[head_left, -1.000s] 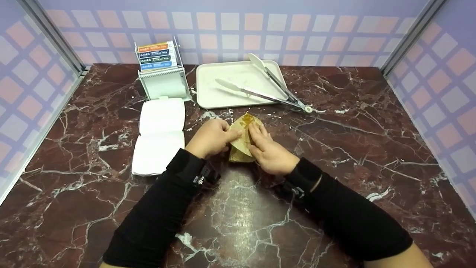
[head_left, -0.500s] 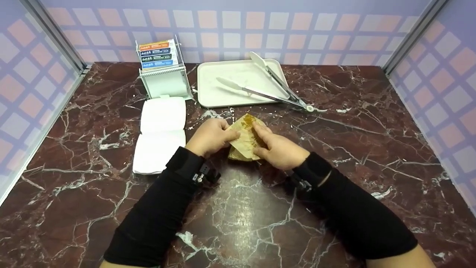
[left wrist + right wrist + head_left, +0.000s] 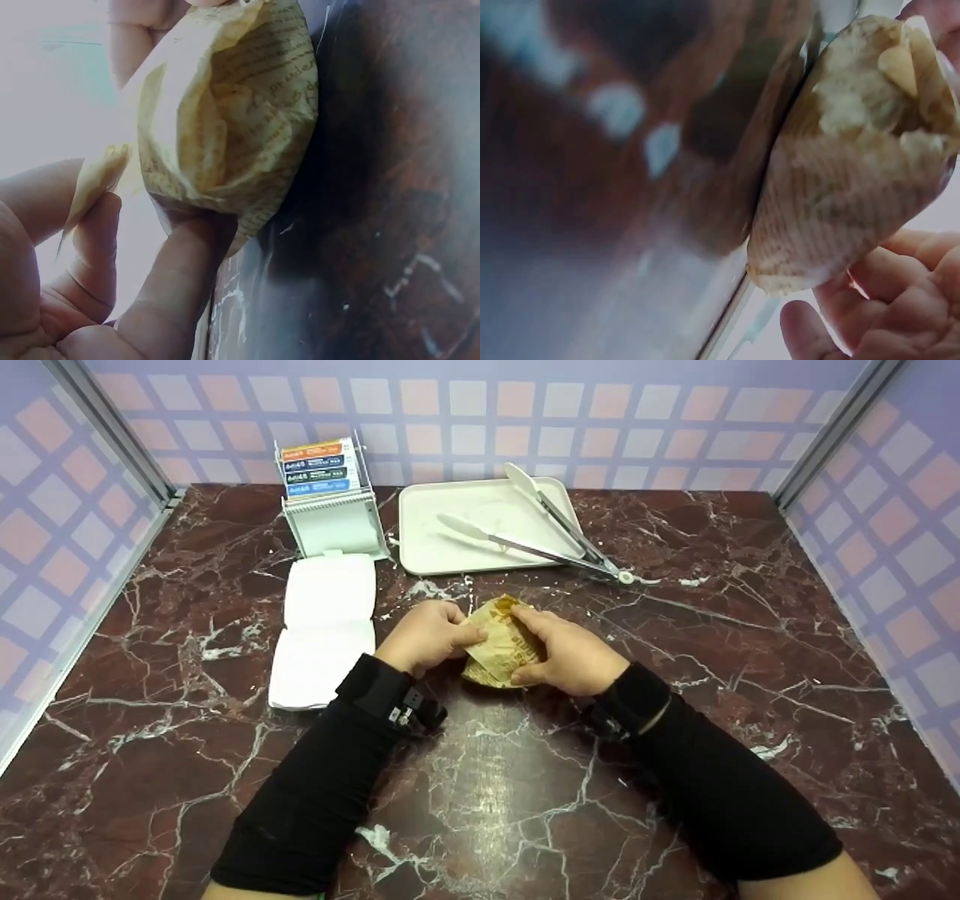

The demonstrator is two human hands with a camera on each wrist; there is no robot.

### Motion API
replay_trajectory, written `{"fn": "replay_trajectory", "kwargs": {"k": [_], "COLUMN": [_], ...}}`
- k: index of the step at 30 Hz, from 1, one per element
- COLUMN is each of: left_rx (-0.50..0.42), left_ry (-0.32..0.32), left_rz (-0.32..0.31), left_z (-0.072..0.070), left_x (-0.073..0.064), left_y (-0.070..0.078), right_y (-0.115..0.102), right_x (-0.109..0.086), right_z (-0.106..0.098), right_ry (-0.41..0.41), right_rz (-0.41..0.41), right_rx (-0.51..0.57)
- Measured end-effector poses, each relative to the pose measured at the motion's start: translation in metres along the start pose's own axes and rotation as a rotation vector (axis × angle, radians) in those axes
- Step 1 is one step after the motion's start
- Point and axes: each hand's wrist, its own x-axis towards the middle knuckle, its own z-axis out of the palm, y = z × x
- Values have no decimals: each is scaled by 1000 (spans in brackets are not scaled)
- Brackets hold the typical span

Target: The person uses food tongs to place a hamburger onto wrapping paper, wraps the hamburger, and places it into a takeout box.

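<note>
Plainly, the dark red, pale-veined marble-patterned tabletop (image 3: 480, 810) is the largest thing here, backed beyond its far edge by a pink-and-white checked wall (image 3: 420, 405). From the near edge the person's two black sleeves (image 3: 289, 802) angle inward. Close to the middle of the far edge lies a cream rectangular tray (image 3: 442, 553). Left of it, toward the tabletop's left edge, a white clamshell box (image 3: 322, 652) lies unfolded, its two halves one behind the other. A pair of tongs (image 3: 540, 553) stands spread over the tray, tips above it and joint past its near right corner. Near the far left corner, just behind the clamshell box, a white stand (image 3: 336, 529) bears a stack of cartons (image 3: 316, 469) with orange, navy, green and blue fronts. The right hand (image 3: 570, 652) cups the right side of a paper wrapper, thumb toward the near edge, fingers along the far part. The left hand (image 3: 427, 637) pinches a flap on the left side between thumb and finger. That yellow-brown, printed paper wrapper (image 3: 495, 652) rests mid-tabletop, between the tray and the near edge, creased and partly folded over. Smallest, a wrist camera (image 3: 405, 714) sits under the left wrist.
</note>
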Motion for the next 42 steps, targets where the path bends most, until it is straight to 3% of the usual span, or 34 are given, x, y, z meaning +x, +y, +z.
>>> {"fn": "replay_trajectory", "kwargs": {"k": [6, 14, 23, 34, 42], "left_rx": [-88, -81, -195, -257, -265], "left_ry": [-37, -64, -133, -145, -153], "left_rz": [-35, -51, -99, -146, -147], "left_z": [0, -1, 0, 3, 3], "left_x": [2, 3, 3, 4, 5], "left_y": [-2, -5, -5, -6, -7], "right_y": [1, 3, 4, 2, 1], "right_x": [0, 1, 3, 11, 19], "right_z": [-2, 0, 0, -2, -5], "right_ry": [18, 17, 11, -33, -89], "right_rz": [-18, -33, -45, -29, -24], "right_rx": [-24, -28, -52, -126, -174]}}
